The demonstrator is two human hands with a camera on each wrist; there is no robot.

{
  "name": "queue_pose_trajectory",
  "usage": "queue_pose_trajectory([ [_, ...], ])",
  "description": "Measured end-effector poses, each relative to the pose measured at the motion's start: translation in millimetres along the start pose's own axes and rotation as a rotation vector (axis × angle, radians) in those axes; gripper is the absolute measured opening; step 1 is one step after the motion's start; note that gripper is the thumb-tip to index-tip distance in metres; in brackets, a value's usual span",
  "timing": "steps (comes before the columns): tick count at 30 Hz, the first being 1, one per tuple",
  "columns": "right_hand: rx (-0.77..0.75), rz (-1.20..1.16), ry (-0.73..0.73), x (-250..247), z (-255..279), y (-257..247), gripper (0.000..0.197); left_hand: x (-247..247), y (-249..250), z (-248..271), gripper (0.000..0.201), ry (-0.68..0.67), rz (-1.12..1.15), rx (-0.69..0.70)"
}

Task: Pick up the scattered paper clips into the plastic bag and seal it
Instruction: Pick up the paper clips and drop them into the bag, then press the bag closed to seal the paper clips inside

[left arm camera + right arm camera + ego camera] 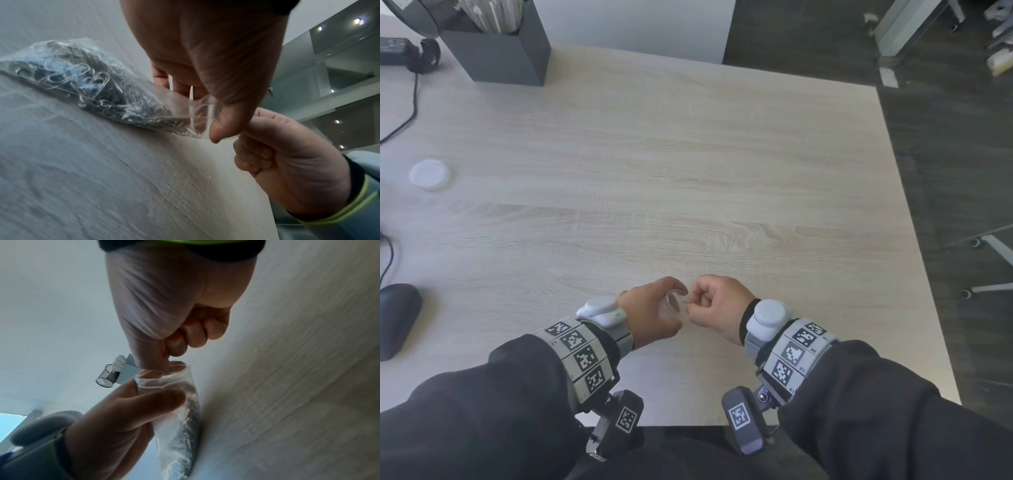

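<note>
Plastic bag point(115, 91) mouth held open.
It is gripped by the left hand point(654, 313); its rim is pinched by the fisted right hand point(717, 305).

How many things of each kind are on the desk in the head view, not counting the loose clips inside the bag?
Bag with clips, held by left hand and right hand: 1
White lid: 1
Mouse: 1
Grey box: 1
Total: 4

Two hands, the left hand point(654, 310) and the right hand point(717, 303); one clear plastic bag point(115, 91); many silver wire paper clips point(78, 81), too tangled to count; one round white plastic lid point(430, 174); one dark grey box point(500, 51).
</note>
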State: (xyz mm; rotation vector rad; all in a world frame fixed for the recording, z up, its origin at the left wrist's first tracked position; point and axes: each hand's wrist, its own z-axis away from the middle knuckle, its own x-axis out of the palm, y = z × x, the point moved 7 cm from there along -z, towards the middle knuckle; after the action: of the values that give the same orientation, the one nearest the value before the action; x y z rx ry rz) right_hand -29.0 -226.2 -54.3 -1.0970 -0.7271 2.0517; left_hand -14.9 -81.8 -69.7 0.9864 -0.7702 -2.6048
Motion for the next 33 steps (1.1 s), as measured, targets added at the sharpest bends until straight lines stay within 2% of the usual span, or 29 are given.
queue_pose_trajectory([
  [3,-0.021,-0.054,-0.016,8,-4,-7,0.009,-3,-2,1,0.052,0.0,0.022,0.008],
  [7,0.008,-0.114,0.035,1,1,2,0.004,-7,-4,3,0.051,-0.007,0.066,0.024],
  [10,0.026,-0.146,-0.072,13,6,5,0.015,-9,-5,4,0.054,0.0,0.122,0.022],
  [12,0.011,-0.115,-0.115,21,6,6,0.021,-10,-5,5,0.06,0.006,0.208,0.018],
  [16,0.015,-0.075,-0.079,20,5,8,0.021,-11,-8,1,0.072,0.004,0.448,-0.001],
  [19,0.033,-0.109,-0.05,16,4,8,0.02,-16,-12,-3,0.057,0.039,0.56,-0.061],
  [22,0.035,-0.09,0.021,11,2,10,0.004,-24,-10,-6,0.02,0.097,0.604,-0.074],
  [23,0.034,-0.102,0.046,8,2,11,0.004,-26,-9,-7,0.014,0.118,0.593,-0.055],
  [28,0.04,-0.315,0.105,4,-1,18,0.027,-30,-6,-10,0.006,0.168,0.559,0.018],
  [33,0.063,-0.44,0.119,5,-6,17,0.012,-28,-1,-16,0.008,0.193,0.552,0.026],
])
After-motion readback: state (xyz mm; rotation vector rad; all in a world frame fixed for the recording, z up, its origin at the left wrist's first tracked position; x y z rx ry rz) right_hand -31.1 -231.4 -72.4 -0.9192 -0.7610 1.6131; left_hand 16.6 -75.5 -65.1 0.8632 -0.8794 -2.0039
